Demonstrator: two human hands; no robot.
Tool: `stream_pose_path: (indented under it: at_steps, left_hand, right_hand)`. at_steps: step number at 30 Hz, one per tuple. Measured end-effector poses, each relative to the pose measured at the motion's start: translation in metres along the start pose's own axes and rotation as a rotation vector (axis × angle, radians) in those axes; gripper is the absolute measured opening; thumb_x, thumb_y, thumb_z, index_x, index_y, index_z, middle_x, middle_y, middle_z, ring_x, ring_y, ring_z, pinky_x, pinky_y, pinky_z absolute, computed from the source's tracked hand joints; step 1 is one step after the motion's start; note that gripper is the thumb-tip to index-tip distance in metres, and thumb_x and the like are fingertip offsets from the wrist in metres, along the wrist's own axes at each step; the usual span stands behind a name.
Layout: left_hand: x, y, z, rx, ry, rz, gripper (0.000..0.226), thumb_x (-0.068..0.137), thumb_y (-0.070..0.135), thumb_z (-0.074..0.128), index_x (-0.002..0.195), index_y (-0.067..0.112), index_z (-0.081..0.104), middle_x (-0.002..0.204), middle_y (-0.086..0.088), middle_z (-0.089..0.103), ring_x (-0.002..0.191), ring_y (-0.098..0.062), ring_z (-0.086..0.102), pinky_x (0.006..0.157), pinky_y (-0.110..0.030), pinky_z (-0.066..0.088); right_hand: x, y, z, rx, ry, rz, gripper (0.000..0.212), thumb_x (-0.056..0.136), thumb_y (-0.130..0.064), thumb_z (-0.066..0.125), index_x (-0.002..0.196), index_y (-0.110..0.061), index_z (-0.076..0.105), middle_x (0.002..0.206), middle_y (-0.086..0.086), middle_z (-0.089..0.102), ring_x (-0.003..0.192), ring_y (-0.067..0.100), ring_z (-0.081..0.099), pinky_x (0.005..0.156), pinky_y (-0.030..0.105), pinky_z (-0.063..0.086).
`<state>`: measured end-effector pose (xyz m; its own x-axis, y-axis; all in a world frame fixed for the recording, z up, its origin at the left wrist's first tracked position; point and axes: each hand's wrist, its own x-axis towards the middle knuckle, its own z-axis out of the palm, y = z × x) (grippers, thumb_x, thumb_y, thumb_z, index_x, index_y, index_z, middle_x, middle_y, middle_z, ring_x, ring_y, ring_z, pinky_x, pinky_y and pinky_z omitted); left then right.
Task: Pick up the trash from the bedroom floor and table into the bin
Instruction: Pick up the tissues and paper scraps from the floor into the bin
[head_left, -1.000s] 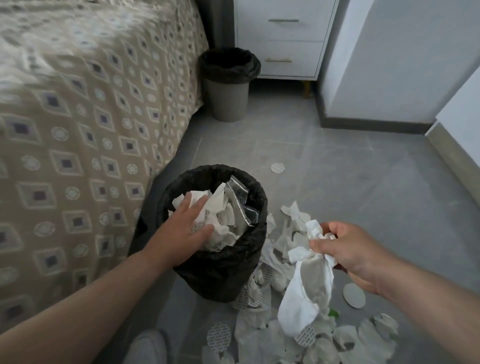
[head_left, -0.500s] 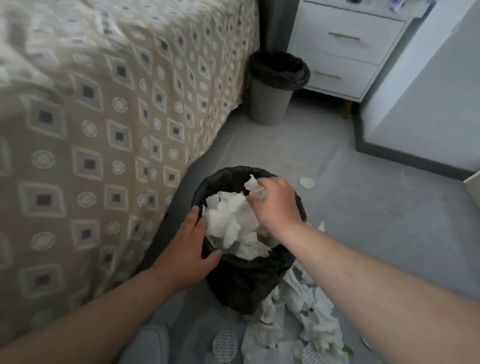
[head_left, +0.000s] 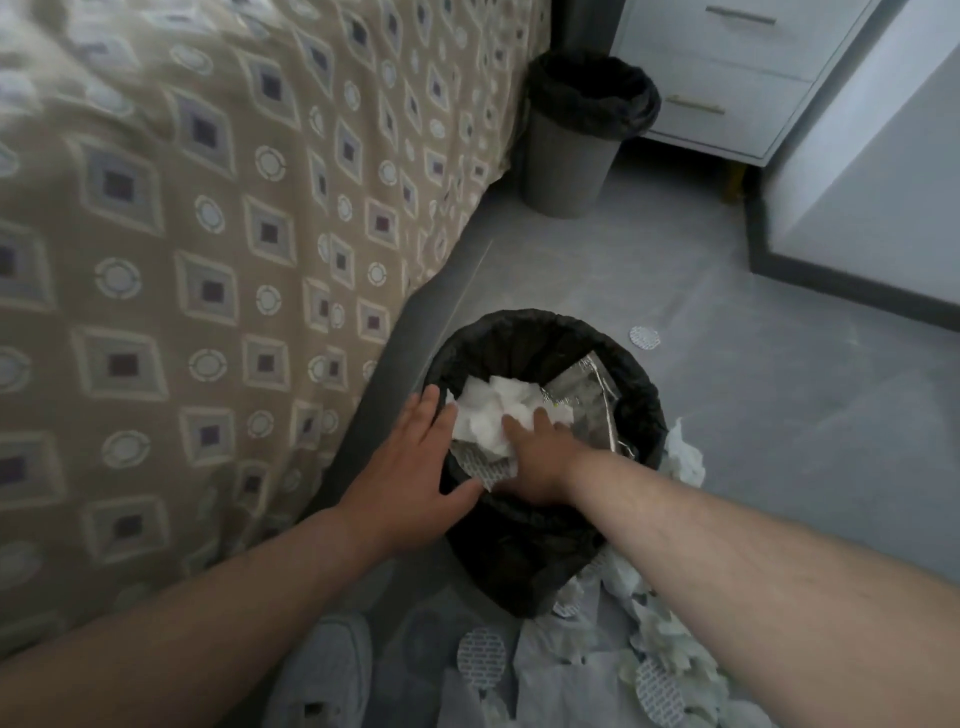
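A black-lined bin (head_left: 524, 332) stands on the grey floor beside the bed, filled with crumpled white tissue (head_left: 491, 410) and a silvery foil wrapper (head_left: 587, 400). My left hand (head_left: 410, 467) rests flat on the bin's near-left rim, fingers straight. My right hand (head_left: 540, 457) is inside the bin and presses down on the tissue with spread fingers. More torn tissue and paper scraps (head_left: 660, 639) lie on the floor at the bin's right and front, with round foil seals (head_left: 480, 652) among them.
A patterned bedspread (head_left: 208, 260) hangs down at the left. A second grey bin (head_left: 582, 135) with a black liner stands by a white drawer unit (head_left: 727, 78). One round seal (head_left: 644, 338) lies alone beyond the near bin. A white wall panel (head_left: 872, 208) is at right.
My right hand carried a wad of tissue from the floor pile into the bin and now presses it down. My left hand moved from the trash to the bin's rim.
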<state>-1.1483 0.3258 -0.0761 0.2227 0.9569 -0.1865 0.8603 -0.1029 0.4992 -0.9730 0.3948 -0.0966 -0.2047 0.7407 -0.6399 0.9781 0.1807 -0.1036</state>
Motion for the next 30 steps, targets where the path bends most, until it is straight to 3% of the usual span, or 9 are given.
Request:
stream_pose_path:
  at_steps: [5, 7, 9, 12, 16, 19, 24, 27, 30]
  left_hand:
    - [-0.014, 0.032, -0.011, -0.010, 0.169, 0.151, 0.085, 0.078, 0.061, 0.033, 0.147, 0.011, 0.028, 0.156, -0.011, 0.019, 0.145, -0.023, 0.012, 0.113, -0.030, 0.012]
    - [-0.023, 0.064, -0.018, -0.008, 0.227, 0.319, 0.070, 0.081, 0.054, 0.039, 0.133, 0.008, 0.047, 0.133, -0.010, 0.049, 0.123, -0.019, 0.042, 0.100, -0.023, 0.030]
    - [-0.024, 0.106, -0.023, -0.019, 0.116, 0.451, 0.057, 0.081, 0.052, 0.041, 0.121, 0.014, 0.056, 0.110, 0.000, 0.056, 0.100, -0.014, 0.052, 0.085, -0.025, 0.042]
    - [-0.020, 0.169, -0.008, 0.032, -0.219, 0.489, 0.046, 0.082, 0.052, 0.044, 0.113, 0.022, 0.060, 0.101, 0.010, 0.054, 0.091, -0.008, 0.053, 0.081, -0.026, 0.046]
    - [-0.012, 0.199, 0.067, 0.137, -0.523, 0.373, 0.034, 0.090, 0.034, 0.054, 0.121, 0.022, 0.056, 0.121, 0.005, 0.052, 0.109, -0.013, 0.052, 0.091, -0.023, 0.040]
    - [-0.006, 0.191, 0.132, 0.223, -0.525, 0.287, 0.047, 0.088, 0.031, 0.054, 0.133, 0.019, 0.045, 0.137, -0.004, 0.043, 0.128, -0.023, 0.041, 0.103, -0.032, 0.037]
    - [0.021, 0.176, 0.207, 0.514, -0.437, 0.211, 0.082, 0.086, 0.049, 0.051, 0.149, 0.033, 0.001, 0.159, -0.007, -0.003, 0.145, -0.030, 0.003, 0.113, -0.051, 0.020]
    - [0.042, 0.173, 0.230, 0.492, -0.473, 0.034, 0.089, 0.079, 0.066, 0.048, 0.147, 0.040, -0.003, 0.158, -0.005, -0.014, 0.145, -0.032, -0.010, 0.112, -0.058, 0.013]
    - [0.052, 0.166, 0.246, 0.393, -0.520, -0.056, 0.091, 0.070, 0.076, 0.047, 0.146, 0.042, 0.010, 0.158, -0.006, -0.006, 0.144, -0.034, 0.002, 0.112, -0.056, 0.019]
  right_hand:
    - [-0.070, 0.004, -0.048, 0.063, 0.222, -0.211, 0.086, 0.086, -0.054, 0.054, 0.152, -0.032, 0.003, 0.159, 0.012, 0.013, 0.143, 0.032, 0.025, 0.114, 0.040, 0.029]
    - [-0.112, 0.026, -0.056, 0.148, 0.293, -0.283, 0.075, 0.089, -0.044, 0.055, 0.151, -0.029, 0.015, 0.156, 0.005, 0.025, 0.142, 0.024, 0.028, 0.114, 0.034, 0.028]
    - [-0.152, 0.062, -0.054, 0.236, 0.384, -0.265, 0.066, 0.090, -0.037, 0.057, 0.148, -0.028, 0.026, 0.152, 0.001, 0.034, 0.138, 0.019, 0.035, 0.111, 0.031, 0.032]
    - [-0.199, 0.127, -0.018, 0.391, 0.449, -0.124, 0.054, 0.090, -0.032, 0.058, 0.141, -0.025, 0.041, 0.140, 0.000, 0.049, 0.125, 0.016, 0.048, 0.097, 0.024, 0.037]
    - [-0.219, 0.206, 0.066, 0.578, 0.321, 0.166, 0.049, 0.089, -0.031, 0.058, 0.135, -0.022, 0.047, 0.132, 0.002, 0.055, 0.114, 0.017, 0.056, 0.093, 0.025, 0.042]
    - [-0.219, 0.245, 0.123, 0.616, 0.200, 0.272, 0.048, 0.088, -0.030, 0.059, 0.133, -0.017, 0.050, 0.129, 0.006, 0.057, 0.114, 0.020, 0.056, 0.095, 0.027, 0.043]
    - [-0.222, 0.274, 0.183, 0.612, 0.105, 0.317, 0.044, 0.089, -0.029, 0.056, 0.131, -0.016, 0.051, 0.129, 0.006, 0.058, 0.113, 0.020, 0.056, 0.089, 0.025, 0.041]
    - [-0.226, 0.282, 0.203, 0.609, 0.074, 0.319, 0.044, 0.091, -0.031, 0.054, 0.132, -0.018, 0.049, 0.130, 0.004, 0.056, 0.115, 0.018, 0.054, 0.091, 0.024, 0.040]
    - [-0.227, 0.292, 0.217, 0.619, 0.104, 0.372, 0.042, 0.090, -0.028, 0.055, 0.131, -0.016, 0.051, 0.129, 0.006, 0.057, 0.114, 0.021, 0.055, 0.090, 0.023, 0.039]
